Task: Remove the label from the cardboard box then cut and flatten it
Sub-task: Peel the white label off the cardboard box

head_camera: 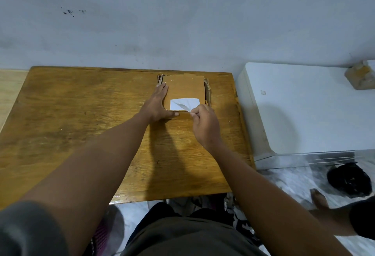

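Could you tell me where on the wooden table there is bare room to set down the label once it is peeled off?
The brown wooden table is bare left of the left hand, out to its left edge, and along the near edge under the forearms. It is crowded only at the far right, where the brown cardboard box sits and the right hand pinches the white paper label.

The person has two bare arms. There are no long sleeves, no watch, no rings and no gloves to see. The left grip (156,103) and the right grip (205,126) are bare hands with short nails. High on the left arm sits a short dark grey sleeve (26,229). It looks soft and blurry. The person wears dark shorts (188,235) of a brownish grey colour. One bare foot (319,199) shows at the right.
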